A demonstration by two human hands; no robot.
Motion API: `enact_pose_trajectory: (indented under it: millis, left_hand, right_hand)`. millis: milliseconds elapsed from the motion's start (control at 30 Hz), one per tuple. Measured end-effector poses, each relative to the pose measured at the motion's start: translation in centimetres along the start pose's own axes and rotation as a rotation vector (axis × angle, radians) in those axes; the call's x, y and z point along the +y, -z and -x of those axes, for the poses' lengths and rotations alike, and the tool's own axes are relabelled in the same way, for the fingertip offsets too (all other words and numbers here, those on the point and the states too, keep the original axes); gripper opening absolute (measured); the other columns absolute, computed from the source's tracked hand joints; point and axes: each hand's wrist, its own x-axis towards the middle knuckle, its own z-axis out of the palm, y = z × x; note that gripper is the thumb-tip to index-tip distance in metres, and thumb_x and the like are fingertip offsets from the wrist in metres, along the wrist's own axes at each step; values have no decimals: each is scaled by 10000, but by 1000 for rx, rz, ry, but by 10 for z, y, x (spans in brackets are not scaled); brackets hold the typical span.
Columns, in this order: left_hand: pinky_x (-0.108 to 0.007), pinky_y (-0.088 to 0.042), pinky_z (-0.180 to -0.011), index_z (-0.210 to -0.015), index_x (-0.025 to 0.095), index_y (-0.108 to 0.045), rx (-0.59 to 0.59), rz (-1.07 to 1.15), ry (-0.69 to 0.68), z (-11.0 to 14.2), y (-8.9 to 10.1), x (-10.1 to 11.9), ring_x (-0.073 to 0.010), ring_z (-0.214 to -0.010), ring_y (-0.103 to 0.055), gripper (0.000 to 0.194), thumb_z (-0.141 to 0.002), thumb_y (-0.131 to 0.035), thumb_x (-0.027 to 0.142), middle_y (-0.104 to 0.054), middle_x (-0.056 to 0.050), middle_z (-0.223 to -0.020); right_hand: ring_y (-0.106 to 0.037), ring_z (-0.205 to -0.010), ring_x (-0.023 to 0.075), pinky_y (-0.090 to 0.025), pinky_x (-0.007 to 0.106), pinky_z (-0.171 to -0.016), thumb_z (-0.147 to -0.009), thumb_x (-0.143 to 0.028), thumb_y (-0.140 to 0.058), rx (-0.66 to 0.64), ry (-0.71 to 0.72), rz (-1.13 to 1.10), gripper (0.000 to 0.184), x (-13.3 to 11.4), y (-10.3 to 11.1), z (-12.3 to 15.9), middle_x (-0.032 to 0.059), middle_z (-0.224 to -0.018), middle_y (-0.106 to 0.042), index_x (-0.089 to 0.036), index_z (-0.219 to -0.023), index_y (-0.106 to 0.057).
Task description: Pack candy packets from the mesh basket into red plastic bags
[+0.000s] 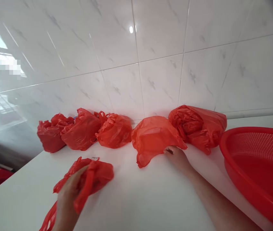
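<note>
Left of the red basket, in the head camera's view, a white table bears several red plastic bags. Well to the basket's left, nearest the wearer, the left hand is clamped on a gathered red bag; its fingers are sunk in the crumpled plastic, and a loose strap hangs over them, a little blurred. More red plastic shows under the wrist, though I cannot tell whether it is part of the same bag.

Closer to the basket, also on its left, the right hand is at the lower edge of a thin, spread-out red bag. Its fingers are curled with a small gap showing by the thumb; whether they pinch the plastic, I cannot tell.

Just beside the basket's rim, on its far left, lies a bulky folded bag, against which the spread-out one rests. Farther left of the basket, past the spread-out one, three bunched bags continue the row. Behind the row and the basket rises a marbled tile wall.
</note>
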Motion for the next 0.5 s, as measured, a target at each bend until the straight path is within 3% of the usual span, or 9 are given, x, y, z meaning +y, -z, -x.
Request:
enact_pose_trajectory:
  millis: [67,133,200,267,367,500]
  left_hand:
    - [-444,-543,-749,-1176,214,-564,-5,-160,56,-5,6,-20,-303,-922,-634,393,-794,-488,268,-667,-82,-1030]
    - [-519,-516,-816,-1277,229,-474,25,-297,51,-5,7,-29,-349,-1027,-591,507,-777,-524,294,-625,-104,-1113]
    - [-588,-419,-946,-1347,250,-385,116,-349,-34,0,1,-24,-387,-1200,-476,606,-774,-563,335,-533,-126,-1271]
    - [-589,-315,-1040,-1345,261,-381,145,-330,-211,7,-8,-11,-386,-1311,-354,605,-780,-585,335,-430,-133,-1387]
    - [-531,-273,-1085,-1261,272,-479,21,-264,-463,18,-24,8,-345,-1352,-305,467,-803,-569,275,-398,-115,-1421]
    - [-533,-287,-1067,-1191,269,-578,-235,-329,-487,23,-41,1,-326,-1327,-352,387,-812,-513,229,-473,-97,-1381]
  right_hand:
    - [-585,-749,172,-395,276,-670,-779,-281,-468,7,0,3,141,1,0,0,-3,-784,-649,-225,-712,-579]
    - [-586,-740,168,-399,274,-661,-784,-279,-466,11,10,8,142,0,0,0,-3,-784,-646,-225,-704,-571]
    - [-585,-730,166,-404,274,-652,-795,-279,-457,18,22,16,152,-2,0,1,-4,-773,-638,-225,-696,-558]
    - [-585,-730,166,-411,281,-659,-811,-279,-447,41,30,31,156,-5,-1,3,0,-791,-629,-226,-714,-556]
    - [-598,-793,174,-437,301,-703,-830,-257,-433,115,104,123,175,-8,-6,5,37,-965,-623,-221,-878,-597]
    - [-490,-1161,238,-399,352,-948,-804,-195,-472,134,286,338,424,-7,-16,6,119,-1284,-521,-166,-1223,-533]
